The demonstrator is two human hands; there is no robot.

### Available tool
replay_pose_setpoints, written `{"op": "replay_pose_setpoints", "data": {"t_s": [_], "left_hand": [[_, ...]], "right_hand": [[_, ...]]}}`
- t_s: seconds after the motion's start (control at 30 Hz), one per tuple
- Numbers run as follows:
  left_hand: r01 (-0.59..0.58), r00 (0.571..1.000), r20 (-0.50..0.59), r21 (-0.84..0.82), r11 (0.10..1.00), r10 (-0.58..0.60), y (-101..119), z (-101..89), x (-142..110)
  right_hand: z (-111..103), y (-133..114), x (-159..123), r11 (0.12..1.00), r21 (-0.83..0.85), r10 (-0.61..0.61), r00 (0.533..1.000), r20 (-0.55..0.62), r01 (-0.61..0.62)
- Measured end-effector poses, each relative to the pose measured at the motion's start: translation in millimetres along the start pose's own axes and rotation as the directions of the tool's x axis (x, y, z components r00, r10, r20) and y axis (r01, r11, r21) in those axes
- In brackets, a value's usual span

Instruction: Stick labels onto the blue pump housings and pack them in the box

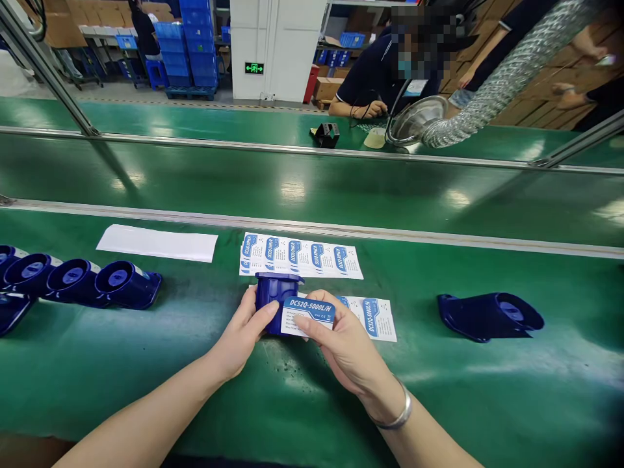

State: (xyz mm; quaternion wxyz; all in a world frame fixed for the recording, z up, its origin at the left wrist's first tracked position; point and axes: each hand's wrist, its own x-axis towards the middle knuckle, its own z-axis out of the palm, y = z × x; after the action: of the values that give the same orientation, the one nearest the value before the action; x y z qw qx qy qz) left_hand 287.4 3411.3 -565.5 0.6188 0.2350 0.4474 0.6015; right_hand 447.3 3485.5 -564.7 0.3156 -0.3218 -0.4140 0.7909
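My left hand [244, 335] is closed around a dark blue plastic housing [277, 286], its thumb lying on the front. In my right hand [341, 338], a blue and white label [308, 316] marked "DC52Q-5000L/H" is pinched between thumb and fingers. The label overlaps the right side of the housing; whether it is stuck there I cannot tell. Behind my right hand lies a sheet of labels [377, 317], partly covered. Just beyond the housing is a stack of similar label sheets [302, 255].
Several blue housings with labels [121, 279] line the left side. A single blue housing [487, 315] lies at right. White backing paper [158, 242] rests at back left. Beyond the metal rail [312, 221] runs a green conveyor belt [244, 175]; a person [365, 78] sits opposite near a flexible duct [507, 84].
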Motion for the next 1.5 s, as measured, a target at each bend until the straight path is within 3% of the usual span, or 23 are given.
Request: {"op": "replay_pose_setpoints", "data": {"t_s": [1.5], "left_hand": [[0.050,0.999,0.013,0.055,0.997,-0.051,4.0,2.5,-1.9]], "right_hand": [[-3.1,1.9,0.6,0.999,-0.035,-0.008,1.000,0.026,0.009]]}}
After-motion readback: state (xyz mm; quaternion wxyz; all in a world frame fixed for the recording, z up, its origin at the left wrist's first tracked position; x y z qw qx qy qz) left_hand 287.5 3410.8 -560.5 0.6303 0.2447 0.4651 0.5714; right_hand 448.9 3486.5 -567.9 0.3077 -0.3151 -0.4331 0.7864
